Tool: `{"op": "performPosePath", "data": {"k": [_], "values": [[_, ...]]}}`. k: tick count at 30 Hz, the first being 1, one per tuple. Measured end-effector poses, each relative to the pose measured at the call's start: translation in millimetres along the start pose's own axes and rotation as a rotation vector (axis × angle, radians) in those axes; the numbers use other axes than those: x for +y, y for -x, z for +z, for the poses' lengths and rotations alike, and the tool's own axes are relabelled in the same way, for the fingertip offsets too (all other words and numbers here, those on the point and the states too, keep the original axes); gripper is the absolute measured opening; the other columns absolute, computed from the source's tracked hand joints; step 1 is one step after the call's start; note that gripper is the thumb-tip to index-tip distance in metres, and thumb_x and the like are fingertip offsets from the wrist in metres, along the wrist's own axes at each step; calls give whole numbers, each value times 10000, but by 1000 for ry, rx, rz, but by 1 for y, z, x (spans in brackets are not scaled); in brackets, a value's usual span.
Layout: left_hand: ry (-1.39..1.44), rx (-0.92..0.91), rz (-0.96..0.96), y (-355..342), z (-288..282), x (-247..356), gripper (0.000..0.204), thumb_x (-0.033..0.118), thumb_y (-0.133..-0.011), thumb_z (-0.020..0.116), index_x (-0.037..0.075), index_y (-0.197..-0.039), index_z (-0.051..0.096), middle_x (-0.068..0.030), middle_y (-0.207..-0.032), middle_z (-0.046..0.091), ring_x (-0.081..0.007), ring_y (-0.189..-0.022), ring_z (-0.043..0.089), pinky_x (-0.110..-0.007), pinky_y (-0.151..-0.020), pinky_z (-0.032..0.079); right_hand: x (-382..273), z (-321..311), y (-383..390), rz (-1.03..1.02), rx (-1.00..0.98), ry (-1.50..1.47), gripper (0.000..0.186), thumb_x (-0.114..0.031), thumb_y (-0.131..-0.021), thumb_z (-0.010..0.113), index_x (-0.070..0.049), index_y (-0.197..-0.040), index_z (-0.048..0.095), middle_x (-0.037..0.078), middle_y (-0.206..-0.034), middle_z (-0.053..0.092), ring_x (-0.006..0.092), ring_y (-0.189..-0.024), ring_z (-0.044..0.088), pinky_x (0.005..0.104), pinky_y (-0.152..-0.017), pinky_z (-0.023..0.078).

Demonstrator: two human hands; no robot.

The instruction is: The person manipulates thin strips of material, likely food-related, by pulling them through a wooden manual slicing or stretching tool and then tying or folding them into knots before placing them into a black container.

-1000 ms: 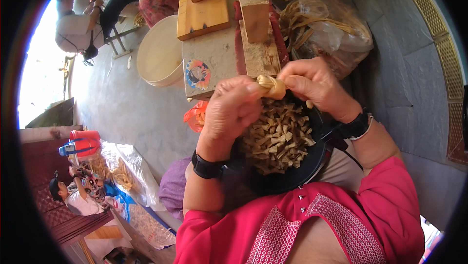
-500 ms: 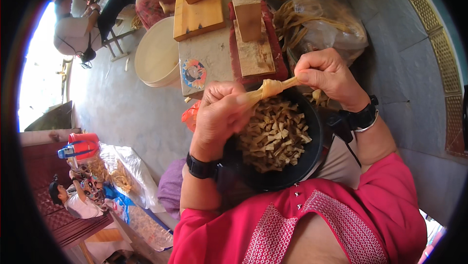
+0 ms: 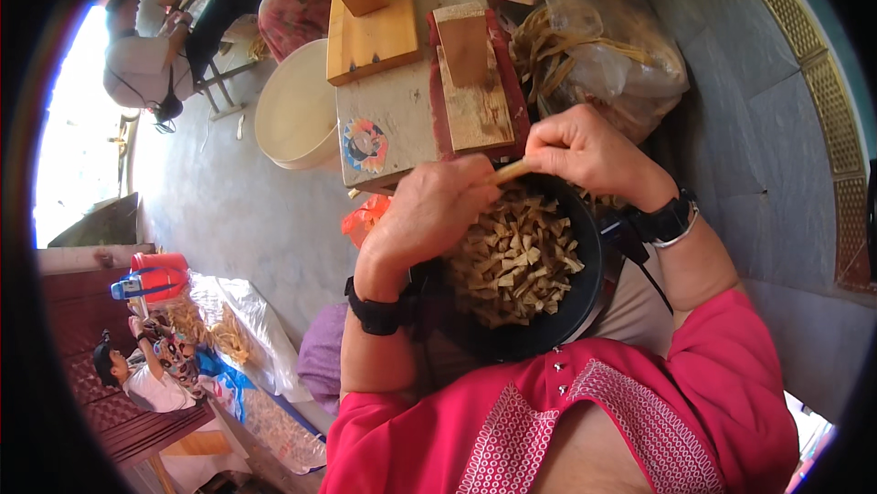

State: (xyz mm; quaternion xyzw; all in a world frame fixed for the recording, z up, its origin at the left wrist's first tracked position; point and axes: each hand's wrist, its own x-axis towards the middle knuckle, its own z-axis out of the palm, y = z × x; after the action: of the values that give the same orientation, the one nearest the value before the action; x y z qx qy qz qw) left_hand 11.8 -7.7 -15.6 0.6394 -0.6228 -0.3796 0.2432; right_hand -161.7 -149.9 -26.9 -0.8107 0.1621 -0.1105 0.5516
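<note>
Left grip [image 3: 437, 206], right grip [image 3: 589, 154] both clamped on tan strip [image 3: 508, 172] between them; chopped pieces [image 3: 521, 261] below!

Honestly can't read any text or numbers here. Closest thing to a label is the roundish, multicoloured picture sticker [image 3: 364, 144] on the near left corner of that worn grey rectangular bench [image 3: 408, 120], and it's too small and blurry to make out any lettering.
</note>
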Motion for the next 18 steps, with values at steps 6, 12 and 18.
{"op": "performPosePath", "data": {"k": [6,12,18], "values": [[-80,672,-22,-36,-1,-21,151,139,-811,623,38,-923,634,-48,-599,586,-98,-541,553,-288,-531,460,10,2,-44,-134,262,133,159,-132,-804,546,19,-771,582,143,-588,522,212,-517,500,333,-532,411],[-243,831,-23,-51,-4,-33,178,234,-801,613,101,-917,634,-127,-715,636,-272,-656,616,-368,-602,472,18,18,-67,-174,551,163,174,-153,-806,560,8,-747,592,167,-613,559,297,-562,560,363,-551,439],[-394,605,-138,-35,-3,-24,246,317,-830,543,127,-950,644,-155,-731,632,-359,-716,616,-434,-635,474,55,11,-62,-81,545,767,173,-152,-792,582,11,-735,596,139,-581,570,264,-526,565,353,-524,438]]}}
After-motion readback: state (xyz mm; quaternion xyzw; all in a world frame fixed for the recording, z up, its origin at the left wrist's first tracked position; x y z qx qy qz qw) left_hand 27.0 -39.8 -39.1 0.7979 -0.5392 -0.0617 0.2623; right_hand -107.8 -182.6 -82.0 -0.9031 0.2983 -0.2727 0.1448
